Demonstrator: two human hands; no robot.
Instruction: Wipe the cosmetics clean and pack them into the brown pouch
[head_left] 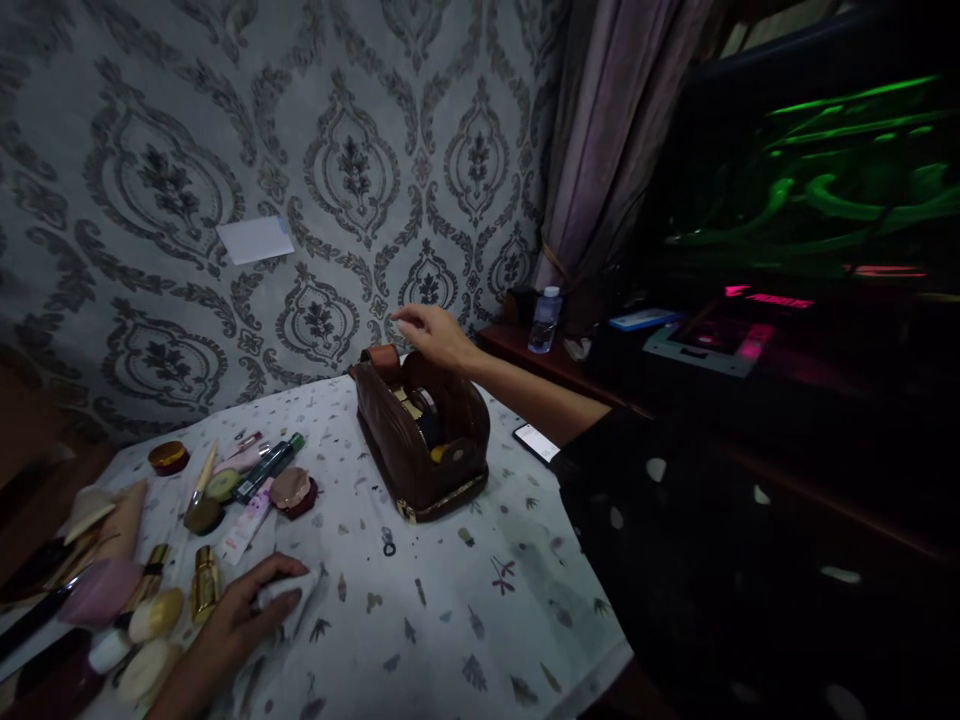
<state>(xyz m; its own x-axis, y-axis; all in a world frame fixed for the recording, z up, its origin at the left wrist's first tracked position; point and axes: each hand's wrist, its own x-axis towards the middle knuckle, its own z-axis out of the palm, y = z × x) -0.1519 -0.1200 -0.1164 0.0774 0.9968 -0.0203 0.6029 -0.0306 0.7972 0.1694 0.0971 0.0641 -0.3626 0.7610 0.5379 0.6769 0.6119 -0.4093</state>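
A brown leather-look cosmetic bag (386,440) stands unzipped on the patterned white tablecloth (420,640), with several small items inside. Above its far side is my right hand (435,335), fingers stretched to the left and nothing visible in them. My left hand (247,610) is low at the left, thumb and fingers closed on a crumpled whitish piece (300,597), perhaps a wipe or a packet; its kind is unclear. Close by lie a gold-coloured bottle (205,583), a pink tube (249,520), a dark red jar (296,492) and a green-capped tube (270,467).
More cosmetics and brushes crowd the table's left side, among them a pink sponge (101,592) and an amber-lidded jar (169,458). A phone (537,442) lies right of the bag. A water bottle (545,320) stands on a dark reddish surface beside a glowing computer (765,300).
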